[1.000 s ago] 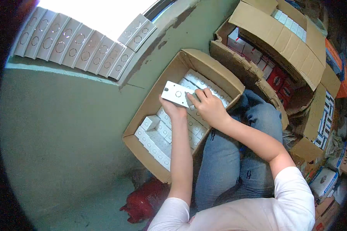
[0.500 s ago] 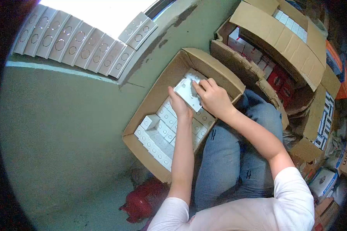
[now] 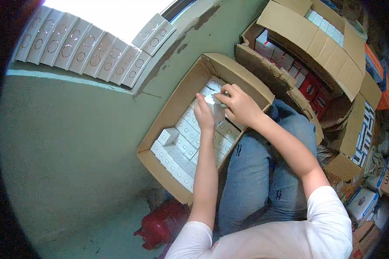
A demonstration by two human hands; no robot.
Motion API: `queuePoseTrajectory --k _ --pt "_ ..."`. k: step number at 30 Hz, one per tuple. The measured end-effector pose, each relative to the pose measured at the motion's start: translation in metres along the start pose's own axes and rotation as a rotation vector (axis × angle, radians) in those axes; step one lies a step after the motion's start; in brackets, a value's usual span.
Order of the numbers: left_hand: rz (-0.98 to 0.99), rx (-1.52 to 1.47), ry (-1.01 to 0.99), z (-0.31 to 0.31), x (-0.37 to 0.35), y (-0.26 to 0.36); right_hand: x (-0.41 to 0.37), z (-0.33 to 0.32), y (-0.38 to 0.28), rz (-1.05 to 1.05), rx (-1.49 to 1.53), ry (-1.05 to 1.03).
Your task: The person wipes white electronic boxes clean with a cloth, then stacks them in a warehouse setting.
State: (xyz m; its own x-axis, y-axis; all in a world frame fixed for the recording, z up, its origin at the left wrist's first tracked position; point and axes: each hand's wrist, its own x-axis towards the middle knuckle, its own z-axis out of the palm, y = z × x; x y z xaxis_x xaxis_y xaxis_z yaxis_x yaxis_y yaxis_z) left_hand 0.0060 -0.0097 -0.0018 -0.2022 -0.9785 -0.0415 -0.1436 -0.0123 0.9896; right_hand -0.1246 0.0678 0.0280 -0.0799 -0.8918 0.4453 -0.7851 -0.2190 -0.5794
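A white plastic electrical box (image 3: 219, 115) is held tilted above the carton, its side turned partly toward me. My left hand (image 3: 204, 114) grips it from the left, with the thumb up along its edge. My right hand (image 3: 243, 105) has its fingers pinched together at the box's upper right edge; whatever lies between them is hidden. Below both hands, the open cardboard carton (image 3: 168, 177) contains rows of similar white boxes (image 3: 185, 129) with round knockout marks. One white box (image 3: 167, 136) stands higher than its neighbours on the carton's left side.
More white boxes (image 3: 89, 47) stand lined up on the window ledge. At right, larger cartons (image 3: 311, 39) hold red and white packages (image 3: 309, 88). A red cylinder-like object (image 3: 160, 224) lies on the floor beside the carton. My jeans-clad legs (image 3: 250, 181) border the carton's right side.
The held box has turned from showing its broad face to showing its side. My right fingers have shifted from that face to the upper edge; my left hand's grip has turned slightly.
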Motion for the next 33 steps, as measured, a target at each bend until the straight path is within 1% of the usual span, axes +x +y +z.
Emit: queuePoseTrajectory --k 1,4,7,8,13,16,17,20,21,23,24,25,26,27,28,29,32,33 --pt "0.022 0.061 -0.013 0.0 -0.002 0.002 -0.001 0.0 -0.001 -0.011 0.012 -0.011" --pt "0.048 0.056 0.013 0.002 -0.002 0.003 -0.003 0.0 -0.002 -0.071 0.008 -0.034" --pt "0.095 0.196 -0.022 -0.002 0.002 -0.002 0.0 -0.005 0.007 -0.089 0.045 -0.067" --pt "0.129 0.21 -0.01 -0.001 0.0 -0.004 -0.001 -0.005 0.01 -0.061 0.044 -0.059" --pt "0.324 0.321 0.018 -0.005 -0.005 0.003 -0.001 -0.004 0.011 0.057 0.009 -0.04" --pt "0.428 0.347 0.069 -0.007 -0.003 -0.002 -0.001 -0.007 -0.002 -0.01 0.064 -0.035" --pt "0.585 0.397 0.194 -0.002 0.001 -0.009 -0.001 -0.009 -0.006 -0.028 0.123 -0.098" --pt "0.48 0.475 0.088 -0.006 -0.004 0.001 -0.003 -0.008 -0.013 0.012 0.241 -0.066" --pt "0.545 0.543 0.122 -0.007 -0.004 -0.001 -0.005 -0.004 -0.01 0.031 0.26 0.02" --pt "0.674 0.67 0.19 -0.005 -0.002 -0.005 -0.008 0.007 0.001 0.219 0.281 0.055" --pt "0.802 0.682 0.167 -0.004 -0.001 -0.002 -0.01 0.014 0.01 0.312 0.288 0.073" --pt "0.93 0.692 0.144 -0.004 0.0 0.006 -0.008 0.018 0.02 0.4 0.3 0.012" --pt "1.057 0.703 0.121 -0.005 -0.001 0.013 -0.009 0.02 0.031 0.513 0.462 -0.06" --pt "1.035 0.754 0.026 -0.002 -0.004 0.019 -0.007 0.017 0.035 0.624 0.626 -0.136" --pt "1.053 0.771 0.0 -0.001 -0.004 0.023 -0.005 0.014 0.039 0.732 0.79 -0.215" --pt "1.071 0.789 -0.025 -0.001 -0.004 0.026 -0.004 0.011 0.045 0.808 0.917 -0.245" --pt "1.088 0.756 -0.057 0.001 -0.004 0.024 0.002 -0.018 0.013 1.09 1.425 -0.081" --pt "1.1 0.758 -0.05 0.0 -0.005 0.025 0.004 -0.012 0.013 1.019 1.366 -0.078"
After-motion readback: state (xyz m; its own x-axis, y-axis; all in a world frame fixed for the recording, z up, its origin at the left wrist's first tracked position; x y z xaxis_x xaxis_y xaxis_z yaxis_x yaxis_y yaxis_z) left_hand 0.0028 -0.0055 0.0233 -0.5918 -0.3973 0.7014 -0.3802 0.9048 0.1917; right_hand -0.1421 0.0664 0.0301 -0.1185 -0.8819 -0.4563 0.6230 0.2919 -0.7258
